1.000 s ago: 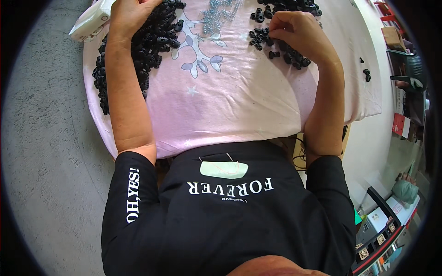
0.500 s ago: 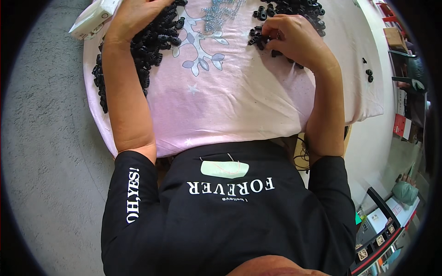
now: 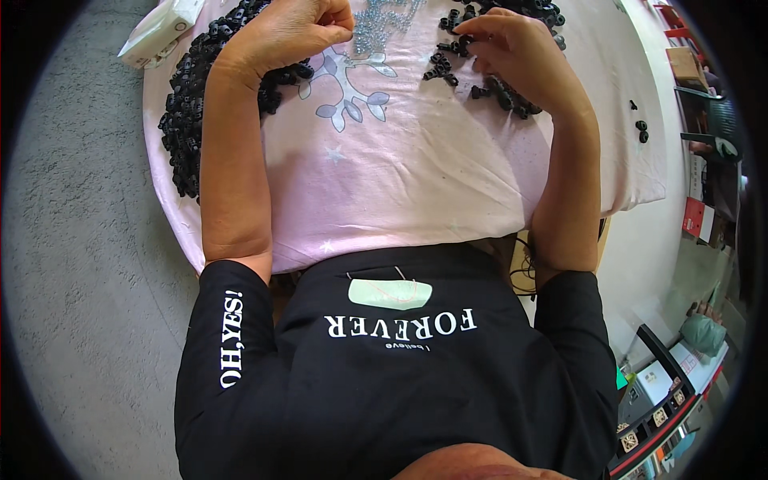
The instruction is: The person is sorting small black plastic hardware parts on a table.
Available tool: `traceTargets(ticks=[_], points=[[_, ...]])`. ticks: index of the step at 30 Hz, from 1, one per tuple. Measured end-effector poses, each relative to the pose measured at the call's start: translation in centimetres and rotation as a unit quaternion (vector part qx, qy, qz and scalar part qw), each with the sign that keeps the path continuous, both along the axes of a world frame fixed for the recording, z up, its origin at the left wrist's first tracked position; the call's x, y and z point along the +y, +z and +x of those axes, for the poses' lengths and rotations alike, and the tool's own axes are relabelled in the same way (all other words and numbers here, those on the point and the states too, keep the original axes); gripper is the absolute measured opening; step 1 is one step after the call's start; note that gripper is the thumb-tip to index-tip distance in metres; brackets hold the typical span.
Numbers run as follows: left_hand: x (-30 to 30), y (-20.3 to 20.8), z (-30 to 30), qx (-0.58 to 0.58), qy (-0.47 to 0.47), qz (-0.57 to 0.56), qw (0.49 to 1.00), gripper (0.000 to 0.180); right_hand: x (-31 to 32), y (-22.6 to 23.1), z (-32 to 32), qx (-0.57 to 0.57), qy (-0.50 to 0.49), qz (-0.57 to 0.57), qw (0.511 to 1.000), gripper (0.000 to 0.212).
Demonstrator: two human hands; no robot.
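Note:
My left hand (image 3: 308, 30) is closed in a pinch beside a heap of tiny silvery, spring-like pieces (image 3: 374, 30) at the far middle of the table. Whatever its fingertips hold is too small to make out. My right hand (image 3: 520, 52) bends over a loose group of small black plastic pieces (image 3: 438, 68) on the right. Its thumb and forefinger close around one black plastic piece (image 3: 465, 42), which is partly hidden by the fingers. Under and beside my left forearm spreads a large heap of similar black pieces (image 3: 186, 120).
A pink patterned cloth (image 3: 392, 176) covers the table. A white box (image 3: 162, 32) stands at the far left edge. More black pieces (image 3: 504, 98) lie below my right hand, and a few stray ones (image 3: 642, 132) sit near the right edge.
My left hand has moved right, from the black heap to the silvery pieces. My right hand has shifted slightly away from me, and the black pieces by it have spread apart.

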State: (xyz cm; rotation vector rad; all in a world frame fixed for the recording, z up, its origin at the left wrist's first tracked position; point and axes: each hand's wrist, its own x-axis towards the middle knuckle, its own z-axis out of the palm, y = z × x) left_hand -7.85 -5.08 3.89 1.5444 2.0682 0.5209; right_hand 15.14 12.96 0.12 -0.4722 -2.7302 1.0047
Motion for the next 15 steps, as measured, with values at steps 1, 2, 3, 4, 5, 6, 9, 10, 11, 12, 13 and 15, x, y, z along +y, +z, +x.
traceTargets(ticks=[1, 2, 3, 4, 5, 6, 9, 10, 11, 12, 13, 15], points=[[-0.1, 0.2, 0.1, 0.006, 0.005, 0.003, 1.0, 0.014, -0.2, 0.5, -0.1, -0.003, -0.011, -0.04, 0.999, 0.01], [0.0, 0.0, -0.1, 0.006, 0.005, 0.003, 1.0, 0.014, 0.4, -0.8, -0.3, -0.003, -0.011, -0.04, 0.999, 0.01], [0.1, -0.1, -0.4, 0.012, 0.004, -0.023, 1.0, 0.014, 0.5, -1.7, -1.2, 0.197, 0.108, -0.189, 0.956, 0.012], [0.1, -0.1, -0.7, 0.018, 0.003, -0.048, 0.999, 0.014, 0.5, -2.1, -1.7, 0.381, 0.218, -0.323, 0.838, 0.014], [-0.1, -0.3, -0.8, 0.019, 0.003, -0.048, 0.999, 0.014, 0.9, -1.6, -0.3, 0.084, -0.061, -0.212, 0.972, 0.013], [-0.2, -0.2, -0.6, 0.021, 0.002, -0.041, 0.999, 0.013, 1.2, -1.9, -0.3, 0.084, -0.061, -0.21, 0.972, 0.013], [0.0, -0.5, -0.6, 0.039, -0.01, -0.056, 0.998, 0.013, 1.6, -2.5, -0.5, 0.111, -0.063, -0.237, 0.963, 0.011], [0.1, -0.7, -0.7, 0.054, -0.02, -0.079, 0.995, 0.014, 1.4, -2.1, -0.6, 0.1, -0.096, -0.234, 0.962, 0.01], [0.0, -0.8, -0.7, 0.054, -0.019, -0.079, 0.995, 0.014, 1.2, -1.9, -0.7, 0.088, -0.13, -0.232, 0.96, 0.008], [0.1, -0.9, -0.6, 0.072, -0.029, -0.075, 0.994, 0.015, 1.2, -1.7, -0.6, 0.088, -0.13, -0.23, 0.96, 0.008], [0.2, -1.0, -0.5, 0.089, -0.038, -0.071, 0.993, 0.016, 1.3, -1.6, -0.5, 0.075, -0.127, -0.205, 0.968, 0.008], [0.4, -1.1, -0.2, 0.086, -0.045, -0.064, 0.993, 0.018, 1.1, -1.5, -0.6, 0.062, -0.124, -0.179, 0.974, 0.007]])
